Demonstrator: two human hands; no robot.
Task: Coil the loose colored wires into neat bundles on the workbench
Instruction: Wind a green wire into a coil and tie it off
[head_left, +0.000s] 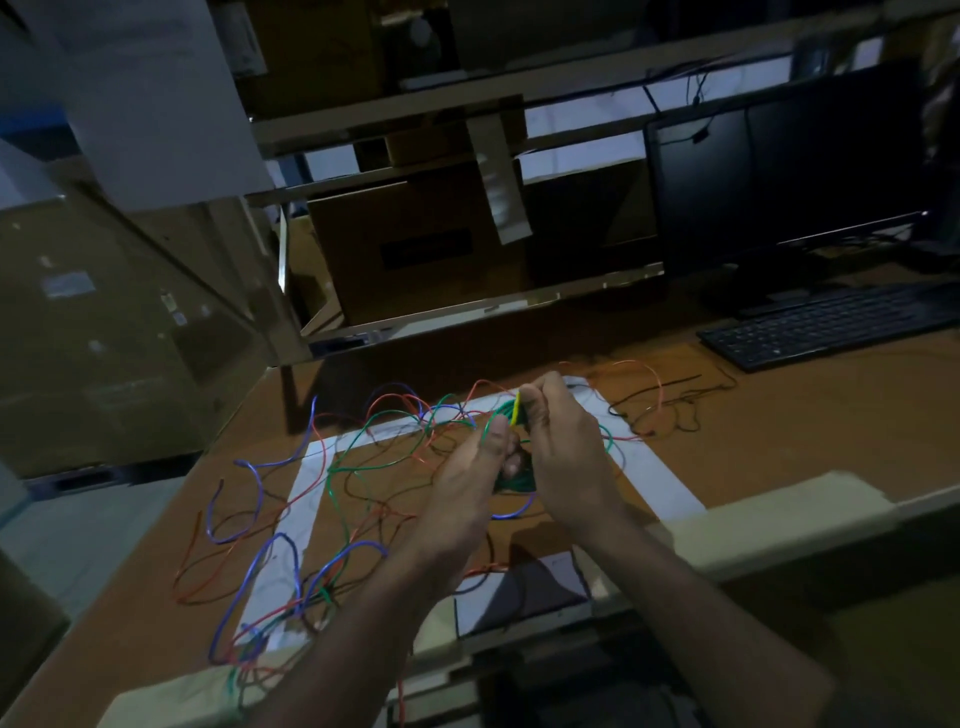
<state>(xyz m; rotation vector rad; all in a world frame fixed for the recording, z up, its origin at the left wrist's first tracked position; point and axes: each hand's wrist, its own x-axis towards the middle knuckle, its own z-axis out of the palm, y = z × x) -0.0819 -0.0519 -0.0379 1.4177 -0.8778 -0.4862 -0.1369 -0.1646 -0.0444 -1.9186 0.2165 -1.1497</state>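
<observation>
Tangle risk: your left hand (470, 480) and right hand (558, 436) both pinch green coil (514, 480) above workbench (779, 447). Loose wires (322, 499) sprawl left, crossed; pulling could knot them, drag them off edge.

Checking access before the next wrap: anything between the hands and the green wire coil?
Nothing visible. Both the left hand and right hand already grip the green wire coil; loose wires lie tangled beside it on the workbench.

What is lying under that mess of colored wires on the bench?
A white taped rectangle on the brown workbench. The wires cross its left side; both hands hide its middle.
</observation>
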